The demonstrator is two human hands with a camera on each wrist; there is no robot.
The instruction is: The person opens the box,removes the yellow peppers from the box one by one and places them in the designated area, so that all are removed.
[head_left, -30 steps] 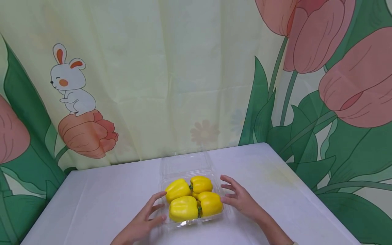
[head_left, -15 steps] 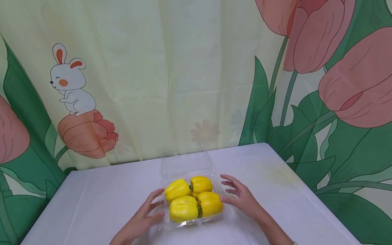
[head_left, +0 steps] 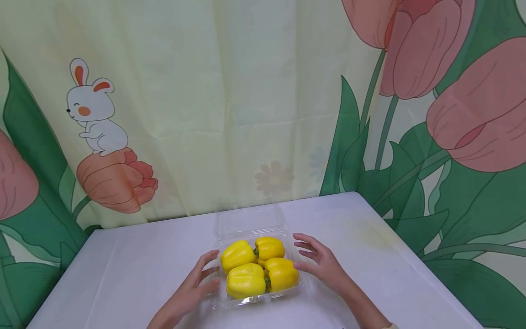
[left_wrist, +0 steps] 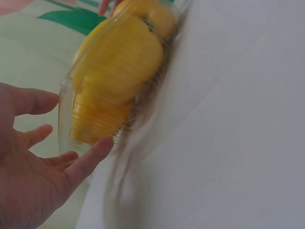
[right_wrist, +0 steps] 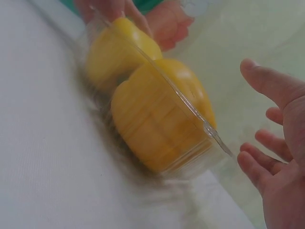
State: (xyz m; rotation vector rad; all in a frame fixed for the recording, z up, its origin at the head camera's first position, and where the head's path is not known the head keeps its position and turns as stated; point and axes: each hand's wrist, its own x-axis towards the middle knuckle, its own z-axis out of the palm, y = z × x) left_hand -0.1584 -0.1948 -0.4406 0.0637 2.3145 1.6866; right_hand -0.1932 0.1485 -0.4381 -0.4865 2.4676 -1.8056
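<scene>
A clear plastic clamshell container (head_left: 256, 300) sits on the table, its lid (head_left: 251, 220) folded back behind it. Inside lie several yellow bell peppers, among them the front left bell pepper (head_left: 246, 280) and the front right bell pepper (head_left: 283, 274). My left hand (head_left: 192, 285) is at the container's left side, thumb and fingers spread; in the left wrist view its fingertips (left_wrist: 102, 147) are right at the clear wall. On the other side is my right hand (head_left: 323, 264), fingers relaxed and apart. The right wrist view shows those fingers (right_wrist: 257, 167) close beside the rim, holding nothing.
A white cloth covers the table (head_left: 135, 265), whose far edge meets a curtain (head_left: 185, 114) printed with tulips and a rabbit. The folded-back lid reaches almost to that far edge.
My left hand has drawn slightly left, its index finger coming away from the back left bell pepper. My right hand has barely shifted, a touch to the left. The bell peppers stay in the container.
</scene>
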